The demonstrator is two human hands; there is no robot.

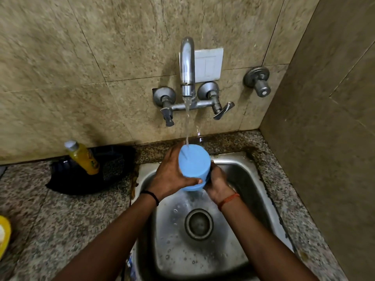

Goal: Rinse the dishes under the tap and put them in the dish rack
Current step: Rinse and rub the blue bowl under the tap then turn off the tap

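A light blue cup (193, 165) is held upside down over the steel sink (239, 173), its flat base up. Water streams from the metal tap (187, 67) onto that base. My left hand (172, 173) grips the cup's left side, thumb across its lower front. My right hand (218, 182) holds the cup's lower right side, partly hidden behind it. No dish rack is in view.
A yellow soap bottle (84, 157) leans on a black tray with a scrub pad (113, 167) on the granite counter at left. A yellow object (4, 234) sits at the left edge. Tiled walls close the back and right. The sink drain (198, 224) lies below.
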